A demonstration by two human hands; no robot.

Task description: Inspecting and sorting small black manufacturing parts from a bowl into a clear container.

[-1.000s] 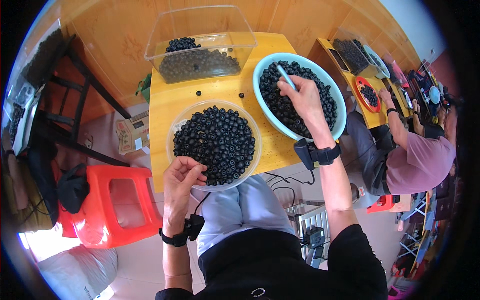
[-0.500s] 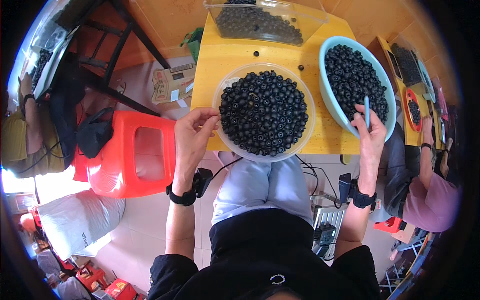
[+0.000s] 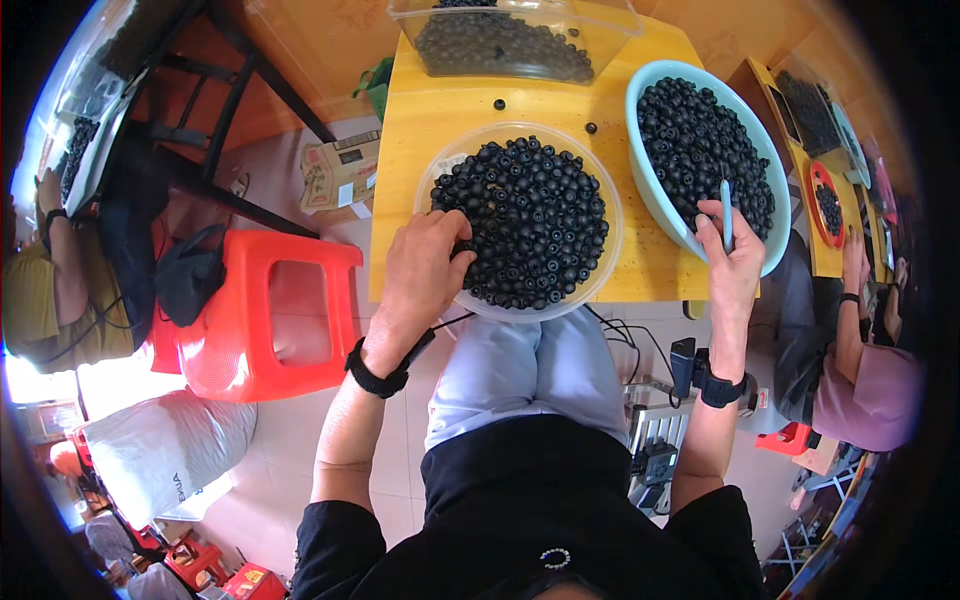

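Note:
A round, clear plastic tub [image 3: 616, 215] holds a heap of small black beads [image 3: 535, 225], several with a hole showing. At the tub's left side my left hand [image 3: 428, 262] reaches over the rim. Its thumb and forefinger are apart at the beads; the other fingertips are partly hidden. My right hand [image 3: 733, 255] is closed round a slim light-blue, pen-like tool [image 3: 727, 215], held upright over the near edge of a pale blue basin [image 3: 637, 160]. More black beads [image 3: 705, 150] fill that basin. The tool's tip is too small to make out.
At the table's back stands a clear rectangular bin [image 3: 500, 55] with black beads. Two loose beads [image 3: 499, 104] lie on the yellow table [image 3: 405, 120]. A red stool [image 3: 240, 310] stands on the left. Other people sit at both sides, one in a purple top [image 3: 865, 400].
My left hand has moved right from beside the tub to over its beads, its fingers turned down. My right hand still holds the tool. The whole view has shifted slightly.

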